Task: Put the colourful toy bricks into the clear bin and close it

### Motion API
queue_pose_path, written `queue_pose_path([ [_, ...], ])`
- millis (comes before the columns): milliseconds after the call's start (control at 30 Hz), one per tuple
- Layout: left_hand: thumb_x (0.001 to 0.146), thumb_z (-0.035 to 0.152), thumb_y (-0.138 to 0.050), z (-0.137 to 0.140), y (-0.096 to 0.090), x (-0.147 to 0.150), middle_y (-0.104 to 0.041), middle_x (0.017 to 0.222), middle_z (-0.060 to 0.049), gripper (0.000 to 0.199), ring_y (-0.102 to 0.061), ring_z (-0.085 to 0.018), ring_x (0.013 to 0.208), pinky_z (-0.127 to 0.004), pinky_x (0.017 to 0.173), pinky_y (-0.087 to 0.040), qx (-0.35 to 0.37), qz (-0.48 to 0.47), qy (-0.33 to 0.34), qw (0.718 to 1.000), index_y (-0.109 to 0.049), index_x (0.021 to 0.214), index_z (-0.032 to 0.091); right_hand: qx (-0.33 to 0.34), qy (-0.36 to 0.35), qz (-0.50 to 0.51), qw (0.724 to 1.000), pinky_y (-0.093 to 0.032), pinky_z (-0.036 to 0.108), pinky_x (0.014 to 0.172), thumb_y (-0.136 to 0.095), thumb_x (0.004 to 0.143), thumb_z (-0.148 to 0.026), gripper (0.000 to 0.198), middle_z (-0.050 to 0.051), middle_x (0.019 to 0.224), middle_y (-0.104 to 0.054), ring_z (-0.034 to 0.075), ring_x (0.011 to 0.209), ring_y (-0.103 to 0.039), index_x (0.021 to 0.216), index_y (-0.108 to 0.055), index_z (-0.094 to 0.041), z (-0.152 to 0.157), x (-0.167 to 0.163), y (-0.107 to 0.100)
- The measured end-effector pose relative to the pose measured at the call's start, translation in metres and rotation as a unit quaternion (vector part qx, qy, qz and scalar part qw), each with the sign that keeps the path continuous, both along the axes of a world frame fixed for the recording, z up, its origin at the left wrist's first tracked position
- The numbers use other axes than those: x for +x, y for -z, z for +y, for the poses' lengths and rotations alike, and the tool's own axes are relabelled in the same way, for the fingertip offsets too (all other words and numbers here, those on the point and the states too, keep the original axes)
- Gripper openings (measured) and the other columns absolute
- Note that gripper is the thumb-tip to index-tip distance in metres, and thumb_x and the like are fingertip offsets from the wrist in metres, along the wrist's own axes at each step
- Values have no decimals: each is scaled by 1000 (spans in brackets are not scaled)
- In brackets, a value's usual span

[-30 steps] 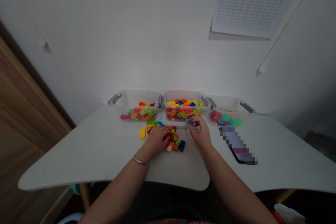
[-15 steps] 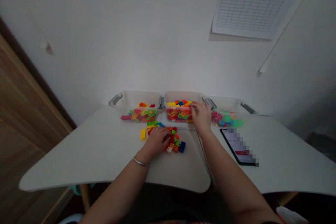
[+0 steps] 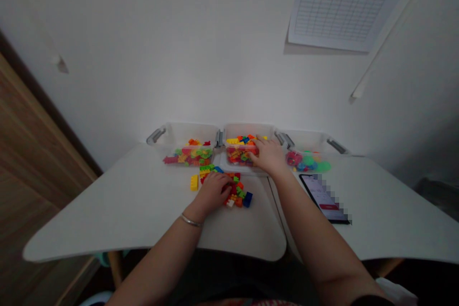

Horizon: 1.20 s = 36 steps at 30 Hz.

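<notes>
Basically, R hand [image 3: 269, 154] is over mid bin [image 3: 249, 130] w/ bricks [image 3: 235, 142], bins [image 3: 188, 131] w/ pcs [image 3: 195, 154] alongside, L hand [image 3: 215, 190] on blocks [image 3: 239, 193] before it, both grips unclear.

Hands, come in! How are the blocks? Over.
Left hand on block pile, grip hidden. Right hand at middle bin, grip unclear. Phone beside right forearm, away from block pile.

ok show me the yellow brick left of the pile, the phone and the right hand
Yellow brick [image 3: 194, 183], head view: middle of its visible body.
Phone [image 3: 323, 200], head view: middle of its screen.
Right hand [image 3: 270, 155], head view: back of the hand.
</notes>
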State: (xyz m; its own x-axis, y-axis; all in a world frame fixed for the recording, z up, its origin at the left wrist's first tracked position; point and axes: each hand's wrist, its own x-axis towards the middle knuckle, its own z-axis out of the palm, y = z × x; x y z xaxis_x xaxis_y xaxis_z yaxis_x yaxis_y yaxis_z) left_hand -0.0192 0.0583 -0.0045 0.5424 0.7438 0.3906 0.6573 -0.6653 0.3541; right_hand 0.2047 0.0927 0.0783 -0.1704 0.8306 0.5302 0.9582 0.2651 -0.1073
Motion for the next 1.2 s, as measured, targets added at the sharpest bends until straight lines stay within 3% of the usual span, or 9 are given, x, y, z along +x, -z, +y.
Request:
queue_pose_path([
  [200, 86, 16, -56, 1, 0, -1, -72, 106, -6, 21, -60, -24, 102, -42, 96, -44, -6, -4, -3, 1000, -71, 101, 21, 118, -19, 117, 986, -25, 55, 117, -55, 84, -24, 54, 13, 144, -52, 33, 141, -34, 138, -52, -17, -19, -10, 32],
  [267, 87, 17, -57, 2, 1, -2, -72, 104, -6, 20, -60, -24, 101, -42, 96, -43, -6, -1, -1, 1000, -71, 101, 22, 131, -51, 142, 980, -25, 53, 118, -54, 85, -23, 48, 11, 139, -56, 30, 139, -36, 132, -57, -19, -30, -13, 48],
  [400, 87, 18, -58, 2, 2, -3, -72, 105, -6, 20, -59, -24, 101, -41, 95, -44, 1, 1, -1, 1000, -71, 102, 21, 58, -128, 188, 972, -36, 51, 111, -63, 82, -27, 35, 12, 129, -61, 30, 127, -50, 117, -67, -23, -47, -6, 74],
  [467, 87, 18, -57, 2, 3, -3, -72, 105, -6, 20, -59, -24, 101, -42, 95, -44, 1, 3, 0, 1000, -71, 101, 21, -11, -158, 227, 961, -42, 50, 107, -67, 81, -29, 34, 11, 123, -65, 28, 120, -56, 114, -67, -24, -50, 4, 83],
  [567, 87, 17, -55, 1, 2, -2, -72, 103, -7, 21, -60, -24, 101, -42, 95, -44, 1, 9, -5, 1000, -71, 101, 21, -137, -187, 253, 939, -47, 46, 102, -78, 72, -30, 45, 9, 119, -68, 27, 114, -61, 115, -67, -24, -56, 16, 93],
  [633, 88, 18, -55, 0, 1, -1, -71, 103, -7, 20, -60, -24, 102, -42, 95, -44, 2, 8, -9, 1000, -71, 101, 21, -181, -195, 252, 931, -47, 46, 102, -85, 62, -30, 60, 9, 122, -67, 28, 116, -61, 118, -66, -23, -60, 19, 96],
  [733, 88, 18, -55, -1, 0, -1, -71, 103, -7, 20, -60, -24, 102, -41, 95, -44, 5, 7, -9, 1000, -70, 101, 21, -189, -205, 244, 929, -46, 47, 104, -88, 56, -28, 68, 10, 124, -66, 29, 117, -60, 120, -64, -23, -64, 18, 98],
  [1000, 88, 17, -55, -1, 1, -1, -71, 102, -6, 19, -60, -24, 101, -41, 94, -44, 5, 4, -9, 1000, -70, 98, 21, -166, -156, 249, 941, -52, 44, 95, -71, 73, -14, 39, 10, 112, -70, 25, 105, -65, 111, -65, -19, -58, 12, 101],
  [1200, 87, 16, -56, -1, 0, -1, -72, 105, -6, 20, -60, -24, 102, -41, 96, -44, 0, 3, -4, 1000, -70, 99, 21, -134, -133, 174, 966, -48, 45, 99, -69, 74, -14, 35, 10, 114, -69, 26, 109, -62, 109, -67, -19, -61, 12, 94],
])
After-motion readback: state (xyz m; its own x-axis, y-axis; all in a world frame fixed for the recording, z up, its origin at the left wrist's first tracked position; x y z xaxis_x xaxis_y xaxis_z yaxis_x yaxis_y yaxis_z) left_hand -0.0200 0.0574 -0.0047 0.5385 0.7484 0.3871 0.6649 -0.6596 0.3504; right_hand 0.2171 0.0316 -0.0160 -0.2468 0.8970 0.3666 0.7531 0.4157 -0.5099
